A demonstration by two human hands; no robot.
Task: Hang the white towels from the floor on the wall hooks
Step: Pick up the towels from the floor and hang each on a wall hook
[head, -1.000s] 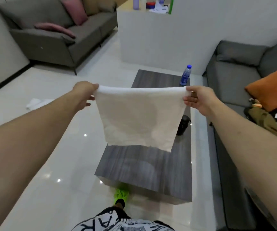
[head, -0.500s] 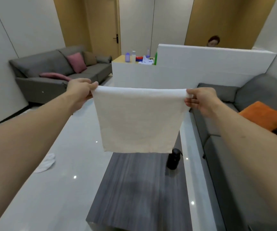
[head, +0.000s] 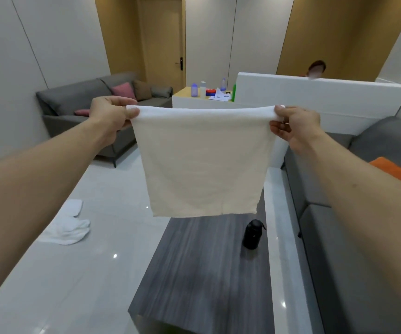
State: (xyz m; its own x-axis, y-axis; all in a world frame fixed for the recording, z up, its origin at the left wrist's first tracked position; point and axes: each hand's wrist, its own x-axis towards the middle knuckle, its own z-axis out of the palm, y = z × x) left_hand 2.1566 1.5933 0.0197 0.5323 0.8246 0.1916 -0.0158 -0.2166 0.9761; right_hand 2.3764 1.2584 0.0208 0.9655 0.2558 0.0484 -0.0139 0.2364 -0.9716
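I hold a white towel (head: 203,162) spread flat in front of me, its folded top edge running level from left to right and the rest hanging straight down, broad face toward me. It hangs in the air above the far end of the dark wood-grain table (head: 201,273), clear of it, with the bottom hem just above a black bottle (head: 252,234) that stands upright on the table's right side.

Both my arms reach forward, nearly straight, at about the same height. My left hand (head: 111,114) pinches the towel's top left corner, thumb on my side of the cloth and fingers curled behind. My right hand (head: 293,124) pinches the top right corner the same way. The hands are well apart, the top edge drawn taut between them.

More white towels (head: 68,224) lie crumpled on the pale glossy floor (head: 79,280) to the left of the table. A grey sofa (head: 81,104) stands against the left wall and another grey sofa (head: 339,237) runs along the right, with an orange cushion (head: 397,172) on it.
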